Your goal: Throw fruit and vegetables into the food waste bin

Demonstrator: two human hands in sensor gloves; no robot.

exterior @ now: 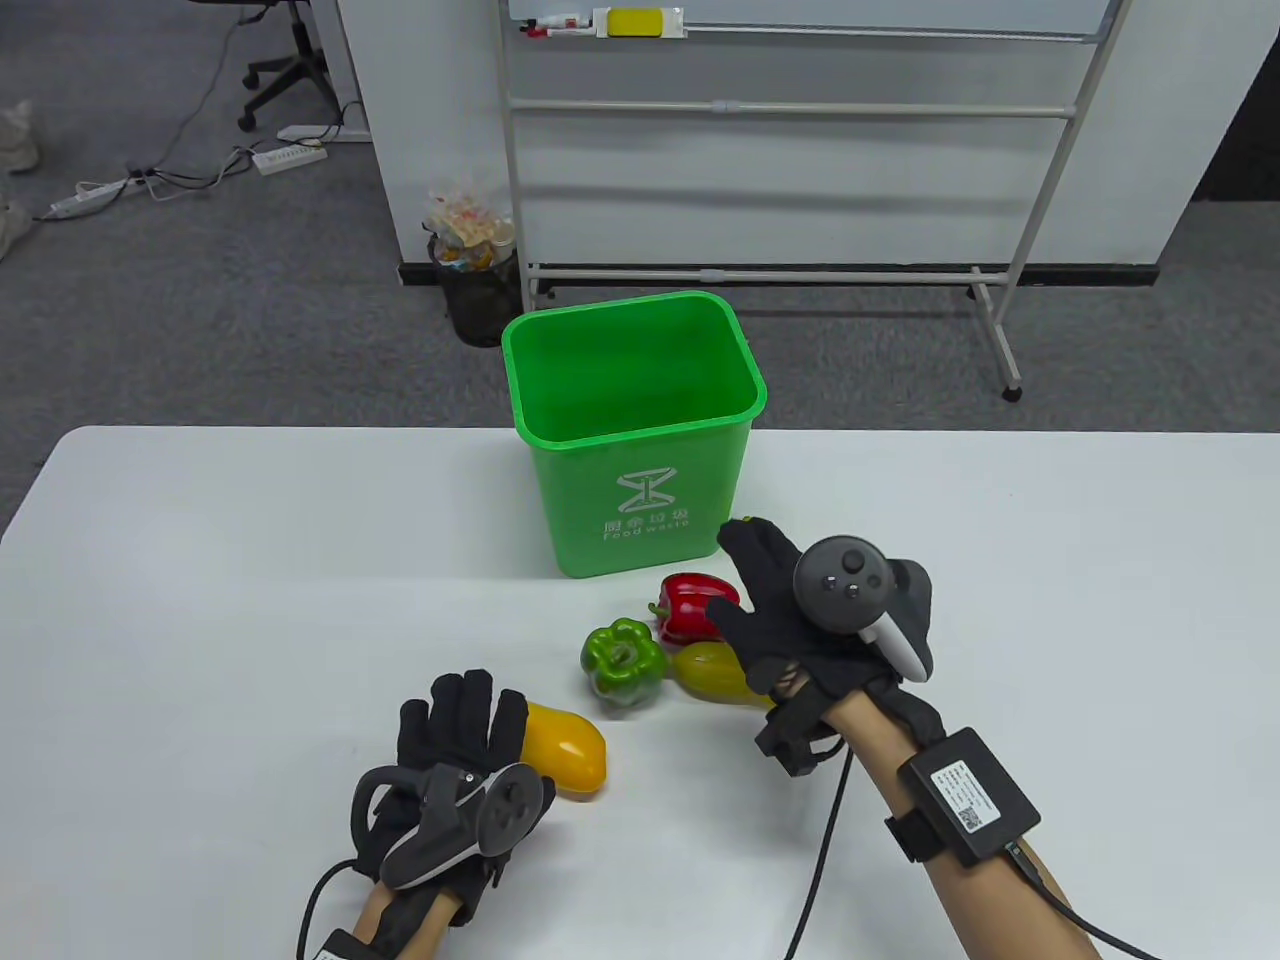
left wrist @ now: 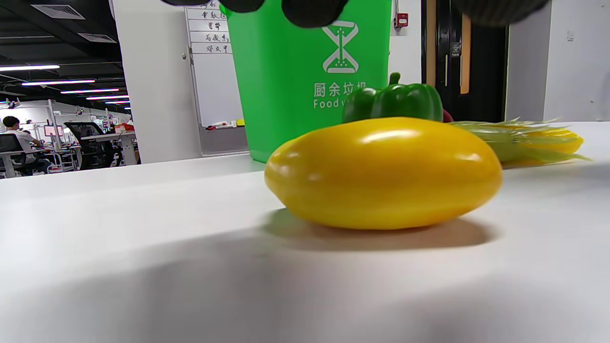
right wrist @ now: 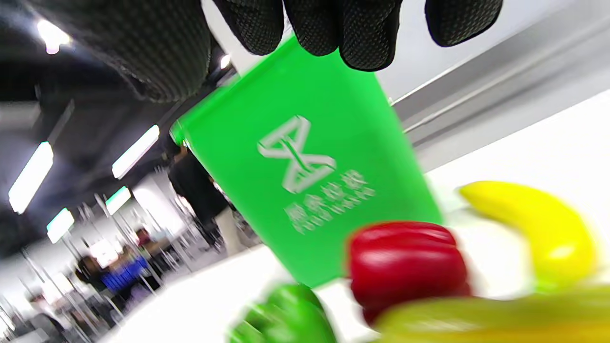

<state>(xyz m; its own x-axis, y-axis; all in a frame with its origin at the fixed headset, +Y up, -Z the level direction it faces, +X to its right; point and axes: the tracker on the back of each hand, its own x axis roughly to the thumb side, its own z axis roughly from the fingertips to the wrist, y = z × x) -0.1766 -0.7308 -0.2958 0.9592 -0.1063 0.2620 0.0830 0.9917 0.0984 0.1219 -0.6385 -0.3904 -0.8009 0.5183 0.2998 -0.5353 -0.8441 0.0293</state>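
**Hands Over the Produce, Green Bin Behind**

While your left hand (exterior: 455, 765) lay low on the white table (exterior: 200, 600) at the near left, its gloved fingers (exterior: 462, 712) were stretched flat and loosely spread, clamped on nothing. Their tips sat right at the near end of the yellow mango (exterior: 568, 752), though you could not tell from above whether they touched it. From your left wrist the mango (left wrist: 383, 174) lay on its side on the tabletop, filling the middle, with only dark fingertips (left wrist: 312, 10) hanging in at the top edge above it.

Moving right, the green pepper (exterior: 622, 662) sat just beyond the mango, stem side up. Behind it, at the table's far edge, stood the green food waste bin (exterior: 632, 440), upright and open at the top. Beside the green pepper the red pepper (exterior: 690, 605) rested just in front of the bin, and a corn cob (exterior: 710, 672) in its husk lay next to both.

Further right, your right hand (exterior: 800, 625) hovered over the red pepper and the corn, covering part of each. Its fingers were spread apart and held nothing. From your right wrist, blurred, the fingertips (right wrist: 367, 38) hung clear above the bin (right wrist: 305, 162) and the red pepper (right wrist: 405, 267), and a yellow banana (right wrist: 538, 228) showed on the right
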